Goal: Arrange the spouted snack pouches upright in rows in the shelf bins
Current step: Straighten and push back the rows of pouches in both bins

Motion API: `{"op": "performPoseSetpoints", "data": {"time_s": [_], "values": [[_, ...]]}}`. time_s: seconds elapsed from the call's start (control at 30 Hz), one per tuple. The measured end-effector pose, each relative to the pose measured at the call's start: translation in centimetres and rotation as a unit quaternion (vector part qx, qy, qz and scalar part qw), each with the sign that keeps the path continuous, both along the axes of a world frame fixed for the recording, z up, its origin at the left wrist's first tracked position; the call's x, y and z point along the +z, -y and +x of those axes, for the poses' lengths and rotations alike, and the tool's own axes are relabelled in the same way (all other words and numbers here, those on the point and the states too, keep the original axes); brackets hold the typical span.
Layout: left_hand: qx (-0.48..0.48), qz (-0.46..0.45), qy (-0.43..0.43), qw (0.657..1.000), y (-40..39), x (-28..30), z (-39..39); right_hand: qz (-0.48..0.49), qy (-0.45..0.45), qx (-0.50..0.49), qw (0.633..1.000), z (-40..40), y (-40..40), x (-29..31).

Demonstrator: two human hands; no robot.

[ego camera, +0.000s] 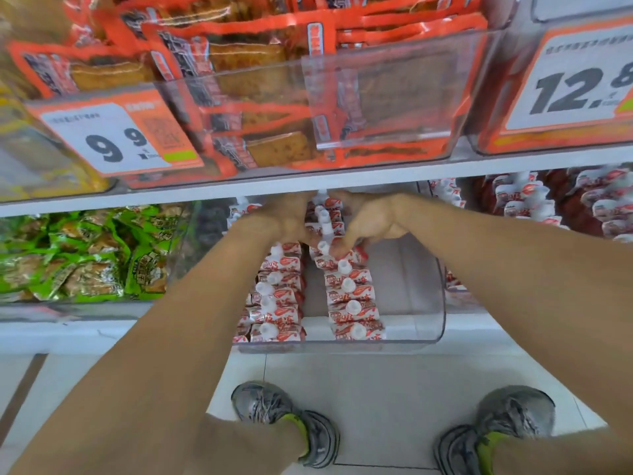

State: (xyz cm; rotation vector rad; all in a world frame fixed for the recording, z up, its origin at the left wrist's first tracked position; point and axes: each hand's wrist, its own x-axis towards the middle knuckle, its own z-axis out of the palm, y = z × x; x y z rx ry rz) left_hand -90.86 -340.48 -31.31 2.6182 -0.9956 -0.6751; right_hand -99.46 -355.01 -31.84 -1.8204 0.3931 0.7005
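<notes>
Green packs (pixel 82 255) filled the lower shelf's left bin, under a price tag (pixel 113 135) reading 9.9 that hung on the upper shelf. Orange packs (pixel 260 97) were stacked in a clear upper bin (pixel 376 97) to the right of that tag. Below it, a clear bin (pixel 424 303) held the pouches in two rows running front to back: a left row (pixel 277 303) and a right row (pixel 352 303), each pouch standing upright with its white cap on top. The left hand (pixel 284 217) reached into the back of that bin, its fingers curled down onto the pouches beside the right row's caps; whether they pinched one could not be told. The right hand (pixel 370 221) lay just across that row, fingers curled and pinching a pouch near a cap. The bin's right part showed bare floor. More pouches (pixel 534 200) stood in the next bin to the right, below a second tag (pixel 575 84) reading 12.8. Grey shoes (pixel 284 419) stood on the tiled floor (pixel 376 389).
</notes>
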Motion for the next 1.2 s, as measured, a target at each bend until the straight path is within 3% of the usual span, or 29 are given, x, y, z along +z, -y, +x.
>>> {"op": "performPoseSetpoints", "data": {"time_s": [0.2, 0.3, 0.37, 0.4, 0.47, 0.53, 0.57, 0.63, 0.7, 0.83, 1.0, 1.1, 1.2], "values": [[-0.009, -0.020, 0.012, 1.000, 0.6, -1.5, 0.6, -0.011, -0.026, 0.036, 0.999, 0.2, 0.6, -0.1], [-0.018, -0.045, -0.002, 0.999, 1.4, -1.8, -0.1, -0.058, -0.054, 0.035, 0.996, 0.0, 1.1, 0.5], [-0.019, -0.054, -0.007, 0.998, 1.8, -2.1, -0.2, -0.144, -0.031, 0.063, 0.987, -0.6, 0.8, 1.7], [-0.020, -0.046, -0.014, 0.999, 1.8, -2.2, -0.3, -0.234, 0.003, 0.097, 0.967, -1.4, 0.6, 2.6], [-0.023, -0.023, -0.020, 0.999, 1.6, -2.5, -0.8, -0.420, 0.126, 0.141, 0.887, -3.7, -0.1, 4.1], [0.015, -0.045, -0.061, 0.997, 1.3, -2.6, -1.9, -0.487, 0.262, 0.093, 0.828, -7.2, -0.2, 4.4], [0.070, -0.089, -0.108, 0.988, 1.3, -2.8, -2.8, -0.475, 0.331, 0.047, 0.814, -9.3, -0.2, 4.3], [0.219, -0.188, -0.210, 0.934, 1.7, -3.5, -4.7, -0.432, 0.427, -0.048, 0.793, -12.8, 0.2, 3.2], [0.331, -0.250, -0.240, 0.878, 2.1, -4.6, -6.0, -0.401, 0.426, -0.116, 0.803, -15.2, 0.4, 1.4], [0.383, -0.302, -0.189, 0.852, 2.9, -5.7, -7.0, -0.375, 0.377, -0.174, 0.829, -16.2, -0.6, 0.0], [0.435, -0.374, -0.314, 0.757, 4.1, -5.0, -7.1, -0.372, 0.341, -0.217, 0.835, -15.9, -0.8, 0.8], [0.443, -0.362, -0.335, 0.749, 4.3, -5.1, -6.9, -0.372, 0.352, -0.211, 0.833, -16.1, -0.8, 0.7], [0.403, -0.364, -0.341, 0.767, 4.8, -5.3, -6.9, -0.368, 0.361, -0.206, 0.831, -16.0, -0.9, 0.5]]}}
